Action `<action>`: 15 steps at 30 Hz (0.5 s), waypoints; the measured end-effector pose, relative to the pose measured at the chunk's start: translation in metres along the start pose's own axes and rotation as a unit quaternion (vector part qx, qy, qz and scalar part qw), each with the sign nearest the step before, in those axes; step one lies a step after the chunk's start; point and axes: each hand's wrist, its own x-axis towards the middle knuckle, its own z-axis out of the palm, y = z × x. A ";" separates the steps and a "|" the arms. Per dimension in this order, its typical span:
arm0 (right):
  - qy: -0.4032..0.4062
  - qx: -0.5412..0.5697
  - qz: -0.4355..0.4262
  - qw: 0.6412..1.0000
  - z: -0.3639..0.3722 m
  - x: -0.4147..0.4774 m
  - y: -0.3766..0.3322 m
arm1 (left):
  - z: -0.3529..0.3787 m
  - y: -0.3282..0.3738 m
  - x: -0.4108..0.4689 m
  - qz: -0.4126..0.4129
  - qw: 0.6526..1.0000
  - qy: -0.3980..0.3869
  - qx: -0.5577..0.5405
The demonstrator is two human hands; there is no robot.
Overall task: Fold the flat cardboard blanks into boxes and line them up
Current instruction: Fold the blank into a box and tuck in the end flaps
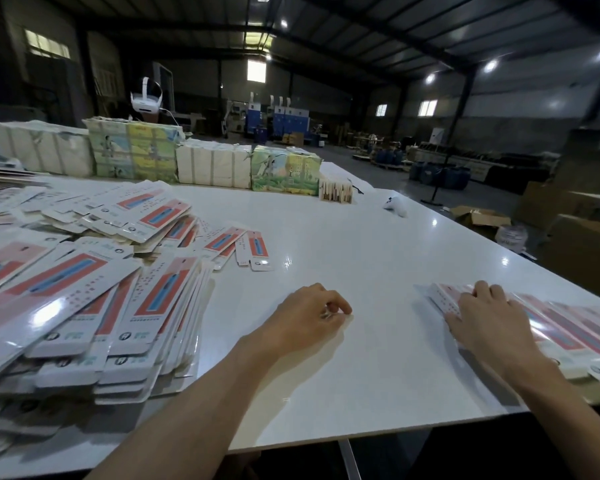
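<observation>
Dim warehouse hall (361, 46); one glossy white surface (361, 244). Wrapped bundles (215, 166): four, far edge, 11 to 12 o'clock. Flat blanks (84, 292): one loose heap at 9 o'clock, uncountable, long axes mostly toward 1 o'clock. Folded boxes (568, 334): one row at 3 o'clock, side by side, count cut by frame, long axes toward 11 o'clock. Hands: two. Left hand (309, 315) clenched, empty, resting mid-surface. Right hand (492, 323) flat, released, pressing the row's leftmost box
</observation>
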 end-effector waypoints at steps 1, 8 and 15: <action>-0.004 -0.009 0.005 1.000 -0.002 0.001 0.002 | 0.000 0.000 0.000 0.000 1.000 -0.002 0.000; 0.059 0.004 -0.054 0.997 -0.022 0.017 -0.046 | 0.002 0.004 -0.001 0.002 1.000 -0.002 0.019; 0.103 0.260 -0.142 0.950 -0.036 0.038 -0.160 | -0.001 0.012 -0.007 -0.012 0.996 0.048 0.080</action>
